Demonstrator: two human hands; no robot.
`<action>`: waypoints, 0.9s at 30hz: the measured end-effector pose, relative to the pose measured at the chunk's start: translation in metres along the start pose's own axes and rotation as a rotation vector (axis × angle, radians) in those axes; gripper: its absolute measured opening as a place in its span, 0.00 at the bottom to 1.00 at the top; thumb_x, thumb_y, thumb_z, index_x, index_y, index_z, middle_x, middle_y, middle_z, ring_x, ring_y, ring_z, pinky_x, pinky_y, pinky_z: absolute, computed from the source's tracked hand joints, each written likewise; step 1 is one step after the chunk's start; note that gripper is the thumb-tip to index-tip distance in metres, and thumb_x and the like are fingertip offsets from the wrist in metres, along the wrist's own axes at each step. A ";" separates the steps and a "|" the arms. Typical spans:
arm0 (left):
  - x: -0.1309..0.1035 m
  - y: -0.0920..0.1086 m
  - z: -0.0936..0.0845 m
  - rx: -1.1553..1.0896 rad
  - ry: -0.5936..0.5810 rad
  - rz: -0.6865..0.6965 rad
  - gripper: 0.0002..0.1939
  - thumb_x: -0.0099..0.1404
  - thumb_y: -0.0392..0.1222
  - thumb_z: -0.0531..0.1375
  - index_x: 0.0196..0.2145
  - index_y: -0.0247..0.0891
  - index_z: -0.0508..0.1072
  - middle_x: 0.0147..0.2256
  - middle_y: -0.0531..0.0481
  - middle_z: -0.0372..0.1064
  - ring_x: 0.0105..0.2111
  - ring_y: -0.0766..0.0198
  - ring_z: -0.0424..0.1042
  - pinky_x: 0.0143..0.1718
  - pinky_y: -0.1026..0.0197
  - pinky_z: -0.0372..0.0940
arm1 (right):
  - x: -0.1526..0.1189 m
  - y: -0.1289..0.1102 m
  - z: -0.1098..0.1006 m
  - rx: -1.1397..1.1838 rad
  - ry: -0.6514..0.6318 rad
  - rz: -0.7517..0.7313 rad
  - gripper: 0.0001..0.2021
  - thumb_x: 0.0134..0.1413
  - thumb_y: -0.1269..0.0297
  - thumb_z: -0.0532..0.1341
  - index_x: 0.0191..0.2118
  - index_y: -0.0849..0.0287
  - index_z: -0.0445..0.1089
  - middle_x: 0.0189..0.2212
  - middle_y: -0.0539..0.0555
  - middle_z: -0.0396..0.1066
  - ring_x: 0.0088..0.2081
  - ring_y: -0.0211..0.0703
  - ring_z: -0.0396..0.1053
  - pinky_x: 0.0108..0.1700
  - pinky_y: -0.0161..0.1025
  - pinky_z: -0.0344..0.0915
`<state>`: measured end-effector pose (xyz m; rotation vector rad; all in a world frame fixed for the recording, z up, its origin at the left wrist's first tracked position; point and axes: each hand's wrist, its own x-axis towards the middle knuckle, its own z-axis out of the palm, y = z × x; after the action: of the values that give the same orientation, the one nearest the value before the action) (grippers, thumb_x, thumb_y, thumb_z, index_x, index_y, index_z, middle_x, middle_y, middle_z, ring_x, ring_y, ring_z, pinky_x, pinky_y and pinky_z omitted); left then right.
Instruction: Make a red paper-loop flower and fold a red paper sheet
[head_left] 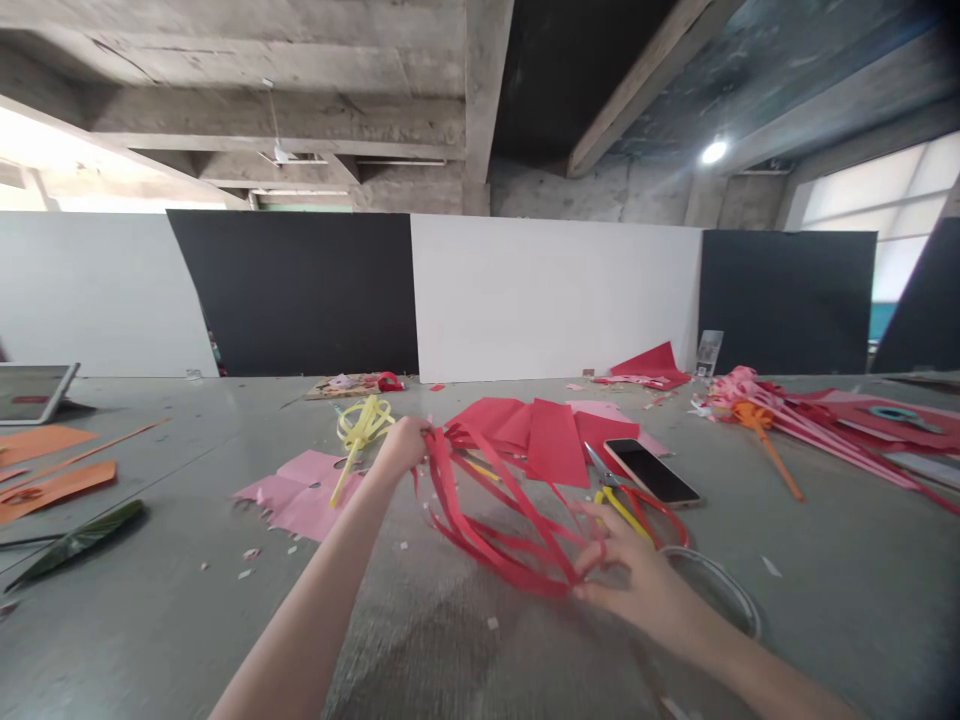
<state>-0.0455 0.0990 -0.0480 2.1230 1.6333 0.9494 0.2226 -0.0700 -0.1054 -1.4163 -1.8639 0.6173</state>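
Note:
Several long red strips (517,510) hang in loops between my two hands above the grey table. My left hand (407,445) is closed on their upper left end. At the lower right, my right hand (619,560) pinches the other end of the strips, its fingers slightly blurred. Red sheets (556,443) lie behind the strips. Beside my right hand are scissors with orange and yellow handles (652,515) and a dark-screened phone (651,470). A yellow looped paper piece (364,425) rests by my left wrist, over a pink sheet (300,490).
On the grey table (187,620), orange sheets (64,490) and a green leaf (82,540) lie left. A tape roll (716,590) is near my right forearm. Pink and red strips (810,440) with an orange piece (772,455) lie right. White and black panels (555,300) stand behind.

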 end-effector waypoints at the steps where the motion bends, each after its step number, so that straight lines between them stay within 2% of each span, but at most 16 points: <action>1: 0.000 0.001 0.001 -0.016 -0.040 -0.004 0.14 0.64 0.43 0.55 0.46 0.34 0.65 0.44 0.46 0.64 0.39 0.59 0.68 0.37 0.54 0.66 | 0.000 0.001 0.001 0.006 -0.001 -0.006 0.05 0.44 0.62 0.63 0.26 0.57 0.70 0.56 0.55 0.51 0.55 0.53 0.54 0.56 0.48 0.50; 4: -0.001 0.007 0.003 -0.069 -0.150 -0.009 0.13 0.64 0.43 0.55 0.43 0.33 0.66 0.41 0.47 0.65 0.36 0.61 0.68 0.34 0.56 0.66 | -0.001 0.002 0.003 0.014 -0.006 -0.035 0.04 0.45 0.63 0.62 0.26 0.58 0.70 0.55 0.57 0.53 0.55 0.52 0.54 0.55 0.46 0.52; 6: -0.004 0.012 0.004 -0.112 -0.201 0.004 0.11 0.63 0.43 0.56 0.38 0.32 0.69 0.36 0.50 0.67 0.31 0.63 0.69 0.31 0.59 0.66 | -0.001 0.002 0.003 0.009 -0.013 -0.054 0.04 0.45 0.63 0.62 0.27 0.57 0.70 0.54 0.57 0.54 0.55 0.51 0.55 0.54 0.45 0.54; 9: -0.008 0.019 0.005 -0.188 -0.248 0.034 0.10 0.55 0.42 0.62 0.26 0.32 0.70 0.23 0.55 0.65 0.26 0.65 0.67 0.27 0.63 0.63 | -0.002 0.003 0.003 0.008 -0.004 -0.077 0.04 0.46 0.64 0.62 0.27 0.57 0.70 0.54 0.58 0.55 0.53 0.50 0.58 0.52 0.44 0.57; 12: -0.009 0.021 0.008 -0.276 -0.275 0.040 0.09 0.46 0.40 0.64 0.19 0.33 0.70 0.16 0.57 0.61 0.23 0.64 0.66 0.25 0.65 0.61 | -0.002 0.003 0.004 0.008 0.008 -0.095 0.04 0.47 0.64 0.60 0.26 0.57 0.69 0.54 0.58 0.54 0.50 0.49 0.62 0.49 0.44 0.60; 17: -0.010 0.024 0.008 -0.380 -0.354 -0.003 0.06 0.47 0.39 0.61 0.20 0.34 0.71 0.17 0.52 0.65 0.22 0.63 0.66 0.25 0.63 0.62 | -0.002 0.002 0.003 -0.019 0.031 -0.088 0.03 0.47 0.65 0.61 0.26 0.57 0.68 0.54 0.56 0.56 0.50 0.50 0.62 0.51 0.45 0.58; 22: -0.014 0.032 0.005 -0.390 -0.433 -0.053 0.03 0.47 0.36 0.60 0.20 0.34 0.71 0.19 0.50 0.68 0.24 0.61 0.68 0.27 0.62 0.63 | -0.001 0.003 0.003 -0.029 0.044 -0.118 0.03 0.48 0.64 0.60 0.27 0.56 0.68 0.53 0.54 0.57 0.52 0.49 0.60 0.52 0.44 0.57; 27: -0.014 0.032 0.006 -0.337 -0.390 -0.048 0.03 0.46 0.36 0.60 0.18 0.34 0.71 0.18 0.51 0.68 0.23 0.61 0.68 0.27 0.63 0.62 | 0.000 0.003 0.002 -0.040 0.050 -0.128 0.04 0.48 0.65 0.61 0.26 0.56 0.68 0.52 0.55 0.59 0.53 0.49 0.58 0.54 0.47 0.54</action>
<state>-0.0196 0.0771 -0.0376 1.8839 1.2310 0.6834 0.2231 -0.0685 -0.1089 -1.3137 -1.9195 0.4803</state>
